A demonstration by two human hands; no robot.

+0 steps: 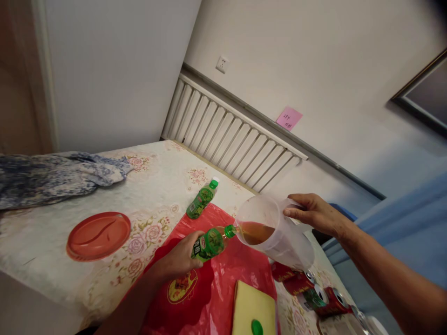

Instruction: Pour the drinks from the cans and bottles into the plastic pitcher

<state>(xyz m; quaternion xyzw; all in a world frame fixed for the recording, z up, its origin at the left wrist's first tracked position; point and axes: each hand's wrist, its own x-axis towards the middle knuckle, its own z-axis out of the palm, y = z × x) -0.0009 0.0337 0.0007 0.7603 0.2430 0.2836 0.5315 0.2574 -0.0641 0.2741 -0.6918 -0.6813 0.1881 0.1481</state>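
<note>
A person's left hand (pixel 185 256) grips a green-labelled bottle (pixel 209 245) over a red plastic bag (pixel 228 274). The right hand (pixel 312 213) is closed around the handle of a tilted plastic pitcher (pixel 291 249), whose rim sits at the bottle's mouth. Amber liquid (pixel 257 233) lies close to that rim. It could spill onto the bag if the pitcher tips too steeply, the narrow mouth slips out of line, or the left hand squeezes the bottle.
</note>
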